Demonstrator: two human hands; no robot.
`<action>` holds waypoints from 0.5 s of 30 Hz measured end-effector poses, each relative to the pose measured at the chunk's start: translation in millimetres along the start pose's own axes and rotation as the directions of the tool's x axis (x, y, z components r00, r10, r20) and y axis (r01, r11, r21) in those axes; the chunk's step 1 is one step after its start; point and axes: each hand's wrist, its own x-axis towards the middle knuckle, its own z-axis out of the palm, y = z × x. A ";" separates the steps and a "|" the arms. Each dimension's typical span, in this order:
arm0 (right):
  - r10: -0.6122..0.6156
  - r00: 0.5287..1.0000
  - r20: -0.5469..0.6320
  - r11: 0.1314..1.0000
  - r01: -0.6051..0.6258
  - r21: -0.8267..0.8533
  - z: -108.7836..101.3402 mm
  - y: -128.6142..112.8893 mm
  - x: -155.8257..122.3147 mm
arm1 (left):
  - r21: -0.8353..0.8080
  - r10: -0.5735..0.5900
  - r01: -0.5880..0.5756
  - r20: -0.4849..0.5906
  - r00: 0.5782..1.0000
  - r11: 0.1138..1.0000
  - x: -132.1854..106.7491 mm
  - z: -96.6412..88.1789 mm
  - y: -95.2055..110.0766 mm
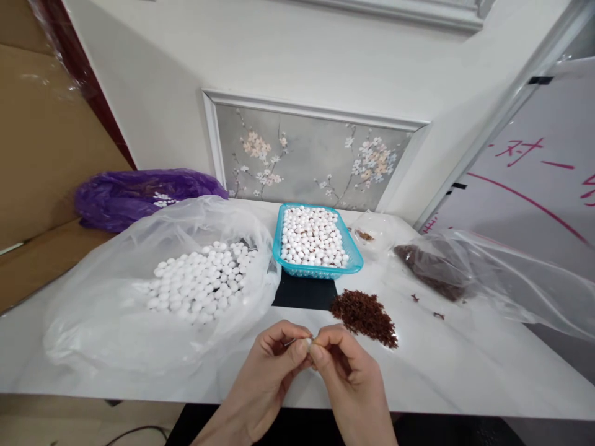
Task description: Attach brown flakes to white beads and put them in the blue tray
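Note:
My left hand and my right hand meet above the front of the table, thumbs and forefingers pinched together. Between the fingertips shows a small white bead, held by the left fingers. The right fingertips press against its side; any piece inside their pinch is hidden. Just beyond the right hand lies a heap of small dark-red branched pieces. A blue plastic basket behind the hands is filled with white beads, some with reddish-brown bits showing. To the left, a clear plastic bag holds many loose white beads.
A purple bag sits at the back left by a cardboard box. On the right are a clear bag of dark-red pieces and two loose ones. A black flat item lies before the basket. A whiteboard leans at right.

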 end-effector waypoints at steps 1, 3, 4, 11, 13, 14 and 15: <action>0.005 1.000 0.010 1.000 -0.005 -0.001 -0.5 0.6 0.6 | 0.000 0.001 -0.001 -0.005 1.000 1.000 -0.3 0.1 0.0; 0.034 0.999 0.032 0.999 -0.034 0.014 -1.8 2.3 2.0 | 0.004 0.008 -0.008 -0.012 1.000 1.000 -0.5 0.5 0.3; 0.054 0.998 0.042 0.998 -0.055 0.029 -2.5 3.2 2.9 | 0.011 0.009 -0.008 -0.016 1.000 1.000 -0.4 0.7 0.6; 0.083 0.995 0.051 0.986 -0.090 0.138 0.1 7.8 6.2 | 0.034 -0.004 0.005 -0.041 0.999 0.999 2.8 3.1 1.0; 0.091 0.993 0.078 0.977 -0.104 0.187 0.0 8.4 6.3 | 0.007 -0.017 0.017 -0.032 0.999 1.000 3.0 3.6 1.2; 0.099 0.991 0.092 0.974 -0.116 0.195 -1.3 9.0 6.4 | -0.011 -0.027 0.027 -0.035 0.999 1.000 2.9 3.8 1.6; 0.106 0.990 0.098 0.976 -0.122 0.181 -3.6 9.8 6.6 | -0.024 -0.037 0.036 -0.044 0.998 0.999 2.7 4.1 2.2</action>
